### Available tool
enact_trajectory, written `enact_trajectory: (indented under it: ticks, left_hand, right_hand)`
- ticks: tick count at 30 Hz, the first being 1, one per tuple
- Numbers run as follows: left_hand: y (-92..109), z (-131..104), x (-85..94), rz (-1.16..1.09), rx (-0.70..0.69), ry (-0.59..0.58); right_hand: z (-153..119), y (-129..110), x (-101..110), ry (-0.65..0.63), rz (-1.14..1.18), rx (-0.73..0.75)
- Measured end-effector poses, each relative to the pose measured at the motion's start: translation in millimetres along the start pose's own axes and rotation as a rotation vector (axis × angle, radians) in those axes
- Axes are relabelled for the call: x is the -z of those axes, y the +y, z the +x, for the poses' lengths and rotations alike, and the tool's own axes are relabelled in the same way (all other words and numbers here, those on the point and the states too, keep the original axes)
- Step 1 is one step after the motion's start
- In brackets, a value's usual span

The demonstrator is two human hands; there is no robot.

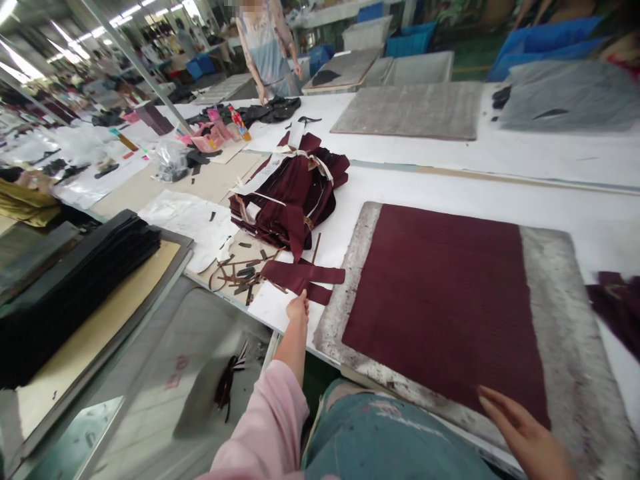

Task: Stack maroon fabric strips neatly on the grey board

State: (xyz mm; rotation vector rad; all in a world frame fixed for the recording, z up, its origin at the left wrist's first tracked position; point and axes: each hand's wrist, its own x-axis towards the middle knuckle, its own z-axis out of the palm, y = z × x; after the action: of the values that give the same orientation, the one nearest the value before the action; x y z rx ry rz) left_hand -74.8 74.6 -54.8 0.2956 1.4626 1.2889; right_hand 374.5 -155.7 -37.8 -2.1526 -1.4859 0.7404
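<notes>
My left hand [298, 308] is closed, its fingertips pinching the near edge of a maroon fabric piece [286, 272] with strip-like ends. Just behind that piece sits a thick bundle of maroon cut pieces [305, 193], tied with pale strips. My right hand [527, 430] is open, fingers stretched out and thumb side up, at the near edge of a large maroon fabric sheet [445, 300]. Whether its fingertips touch the sheet I cannot tell. The sheet lies flat on a worn grey board [560, 287].
Brown and black scraps [245, 272] litter the table left of my left hand. A stack of black sheets [75, 287] lies on a board at left. Another grey board [410, 110] and a grey plastic-covered pile [570, 97] lie across the table. A person [270, 50] stands opposite.
</notes>
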Motion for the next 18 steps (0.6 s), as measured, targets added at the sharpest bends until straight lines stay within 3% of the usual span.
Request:
enact_trajectory:
  ticks: [3,5,9,13,18]
  left_hand:
    - [-3.1,1.9,0.4,-0.044,-0.009,0.101]
    - [-2.4,-2.8,-2.0,-0.107,-0.047,0.103]
    - [0.9,-25.0,-7.8,-0.239,-0.071,-0.031]
    - [-1.0,-48.8,-7.7,-0.390,0.022,-0.175]
    - [-4.8,-61.6,-5.4,-0.466,0.109,-0.197]
  right_hand:
    - [12.4,-33.3,-6.3,-0.048,0.019,0.071]
    - [23.2,-55.0,-11.0,-0.078,0.040,0.118]
    - [52.7,-111.8,-27.0,-0.205,0.187,0.212]
    - [86.8,-188.2,-54.4,-0.326,0.286,0.389]
    - [116.3,-270.9,-102.9,-0.353,0.210,0.605]
